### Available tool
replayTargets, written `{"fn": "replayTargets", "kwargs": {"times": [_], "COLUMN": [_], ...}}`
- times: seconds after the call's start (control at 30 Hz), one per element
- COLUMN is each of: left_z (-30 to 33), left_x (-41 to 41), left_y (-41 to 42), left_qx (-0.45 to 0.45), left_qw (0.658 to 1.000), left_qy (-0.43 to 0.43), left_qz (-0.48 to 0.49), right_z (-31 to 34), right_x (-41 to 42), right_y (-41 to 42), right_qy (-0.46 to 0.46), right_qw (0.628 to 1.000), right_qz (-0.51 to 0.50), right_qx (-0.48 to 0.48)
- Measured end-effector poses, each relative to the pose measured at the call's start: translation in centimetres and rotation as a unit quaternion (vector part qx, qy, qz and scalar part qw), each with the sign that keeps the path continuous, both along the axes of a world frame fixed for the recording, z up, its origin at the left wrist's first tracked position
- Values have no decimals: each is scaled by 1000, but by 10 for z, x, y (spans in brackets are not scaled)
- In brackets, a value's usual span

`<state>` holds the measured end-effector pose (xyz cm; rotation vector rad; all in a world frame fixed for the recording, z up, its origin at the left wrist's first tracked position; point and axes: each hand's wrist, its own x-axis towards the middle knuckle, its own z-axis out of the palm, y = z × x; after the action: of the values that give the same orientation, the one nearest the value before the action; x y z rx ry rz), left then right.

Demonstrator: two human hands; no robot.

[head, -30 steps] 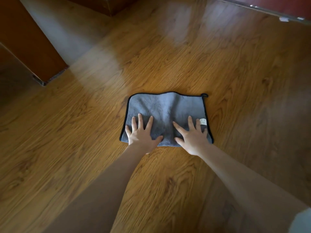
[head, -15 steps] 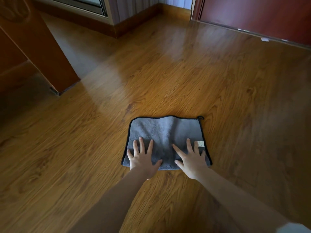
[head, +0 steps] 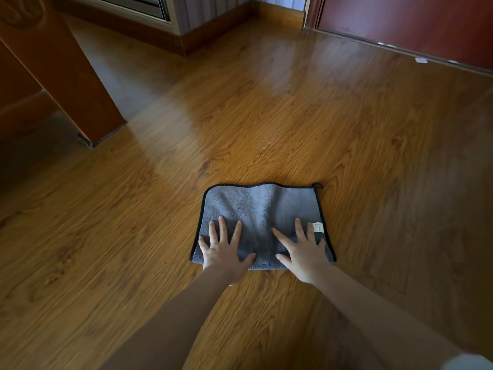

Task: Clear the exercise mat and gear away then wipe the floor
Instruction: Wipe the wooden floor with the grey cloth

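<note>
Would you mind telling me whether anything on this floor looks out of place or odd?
Nothing stands out. The grey cloth lies flat on the wooden floor under the left hand and right hand.

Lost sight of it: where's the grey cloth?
Head view, lower centre: grey cloth flat on the wooden floor, under left hand and right hand.

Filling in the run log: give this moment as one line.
stage: wiping | left hand: flat on grey cloth | right hand: flat on cloth | cloth: spread on wooden floor
</note>
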<state>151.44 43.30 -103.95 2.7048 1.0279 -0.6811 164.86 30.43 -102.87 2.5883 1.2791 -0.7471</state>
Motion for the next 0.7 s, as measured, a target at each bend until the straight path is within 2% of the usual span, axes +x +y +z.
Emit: {"fn": "replayTargets", "kwargs": {"times": [0.33,0.7], "left_z": [-7,-12], "left_x": [26,86], "left_y": [24,73], "left_qx": [1,36], "left_qw": [1000,997], "left_qy": [-3,-53], "left_qz": [6,35], "right_z": [-1,-6], "right_x": [23,78], "right_y": [29,88], "right_qy": [8,2], "right_qw": [1000,1000], "right_qz": [-5,-18], "right_qx": [-3,3]}}
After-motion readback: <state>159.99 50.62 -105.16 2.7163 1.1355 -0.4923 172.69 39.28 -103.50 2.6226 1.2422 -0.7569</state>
